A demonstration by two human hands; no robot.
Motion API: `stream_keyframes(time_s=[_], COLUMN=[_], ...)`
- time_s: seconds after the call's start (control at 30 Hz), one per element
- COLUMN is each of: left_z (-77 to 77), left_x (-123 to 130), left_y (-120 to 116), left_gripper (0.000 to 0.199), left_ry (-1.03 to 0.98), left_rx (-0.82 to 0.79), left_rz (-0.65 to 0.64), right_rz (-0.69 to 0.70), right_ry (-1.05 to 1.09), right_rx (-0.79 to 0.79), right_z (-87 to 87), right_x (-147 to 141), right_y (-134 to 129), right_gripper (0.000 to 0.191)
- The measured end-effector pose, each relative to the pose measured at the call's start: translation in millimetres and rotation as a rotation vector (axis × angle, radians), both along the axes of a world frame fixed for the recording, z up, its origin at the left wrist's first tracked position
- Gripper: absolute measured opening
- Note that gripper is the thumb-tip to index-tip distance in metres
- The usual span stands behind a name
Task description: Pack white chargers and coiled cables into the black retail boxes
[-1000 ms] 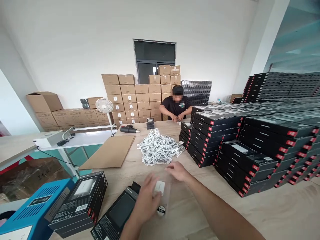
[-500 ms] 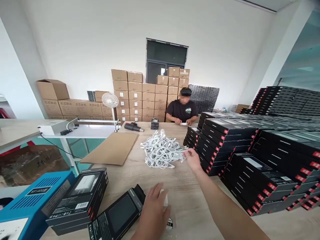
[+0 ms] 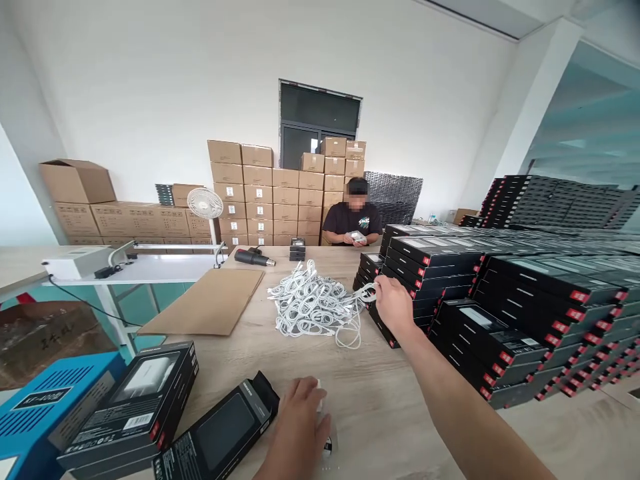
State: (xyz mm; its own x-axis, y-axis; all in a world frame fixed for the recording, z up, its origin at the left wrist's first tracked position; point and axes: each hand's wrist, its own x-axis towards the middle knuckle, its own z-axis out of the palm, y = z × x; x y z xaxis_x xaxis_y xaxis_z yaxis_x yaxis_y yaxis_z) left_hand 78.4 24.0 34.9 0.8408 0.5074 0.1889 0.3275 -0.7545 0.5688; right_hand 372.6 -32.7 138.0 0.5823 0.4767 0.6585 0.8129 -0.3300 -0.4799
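My right hand (image 3: 395,303) pinches a looped white cable (image 3: 367,292) at the right side of a tangled heap of white cables (image 3: 313,303). Part of that loop hangs down to the tabletop. My left hand (image 3: 300,423) rests near the front of the table with its fingers curled over a white item in clear plastic (image 3: 327,445). Most of this item is hidden under the hand; a black-and-white mark shows at its lower edge. Just left of this hand lies a black box (image 3: 227,430) with its end flap up and a dark window.
Stacks of black boxes (image 3: 430,267) line the right side. On the left lie a cardboard sheet (image 3: 205,303), packaged boxes (image 3: 135,400) and a blue machine (image 3: 55,407). A heat gun (image 3: 255,257) lies farther back. Across the table sits a co-worker (image 3: 353,217) holding a small item.
My right hand has lifted a white cable up and away from the heap. My left hand stays on the white item. The view has turned slightly right.
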Motion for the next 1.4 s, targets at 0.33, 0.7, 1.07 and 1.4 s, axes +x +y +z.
stream_keyframes(time_s=[0.33,0.7,1.07,1.4], left_z=[23.1,21.8,11.3,5.0], left_x=[-4.9,0.5,-1.7,0.1], left_y=[3.0,1.9,-4.6,-9.8], left_gripper=[0.052,0.046,0.035,0.050], left_ry=[-0.507,-0.637,-0.330,-0.485], left_rx=[-0.759,-1.366,-1.871,-2.081], left_rz=[0.155,0.049,-0.195,-0.506], right_rz=[0.750,0.831,0.803,0.812], right_ry=[0.364,1.111,1.305,1.221], right_rx=[-0.029,0.215,0.262,0.215], right_z=[0.4,-93.0,-75.2,-64.0], right_x=[-64.1,-143.9,-143.0,-150.9], right_y=[-15.2,0.8,-10.1,-14.3], right_gripper=[0.021,0.071,0.060,0.052])
